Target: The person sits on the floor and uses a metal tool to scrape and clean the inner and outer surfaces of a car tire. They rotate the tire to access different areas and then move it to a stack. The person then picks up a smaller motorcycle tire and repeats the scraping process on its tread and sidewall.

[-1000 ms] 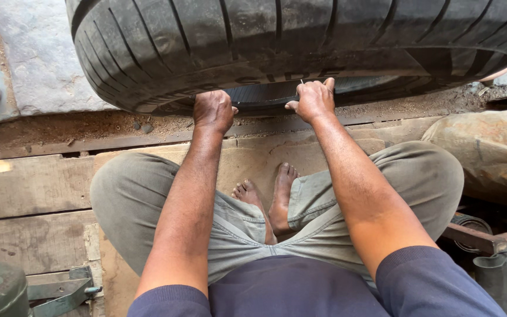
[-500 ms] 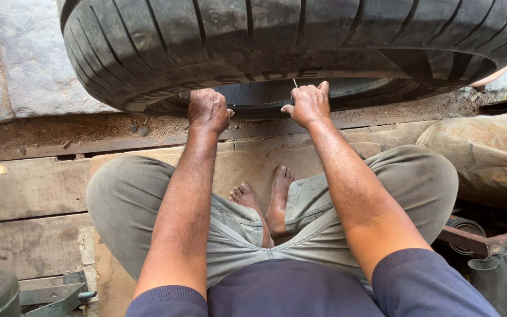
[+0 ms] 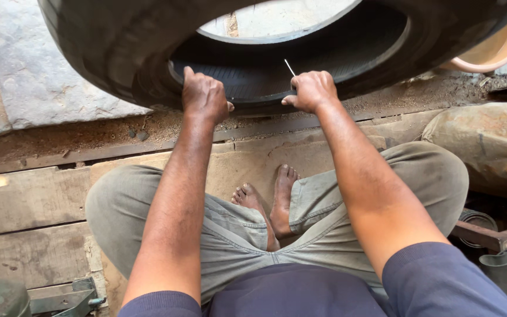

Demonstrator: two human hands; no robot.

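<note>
I see a big black tyre (image 3: 118, 53) standing tilted at the top of the view, its opening turned toward me so the inner lining shows. My left hand (image 3: 205, 97) is curled over the near inner edge of the tyre, fingers clamped on the rubber. My right hand (image 3: 311, 91) grips the same edge just beside it, fingers folded tight, and a thin pale needle (image 3: 289, 67) sticks up from between them; I cannot tell exactly how the fingers pinch it. The two hands sit near each other but apart. Below them I sit cross-legged on worn wooden boards (image 3: 24, 205), bare feet (image 3: 268, 199) tucked together between grey trousers (image 3: 230, 235). A pale orange tub (image 3: 497, 50) stands behind the tyre at the upper right.
</note>
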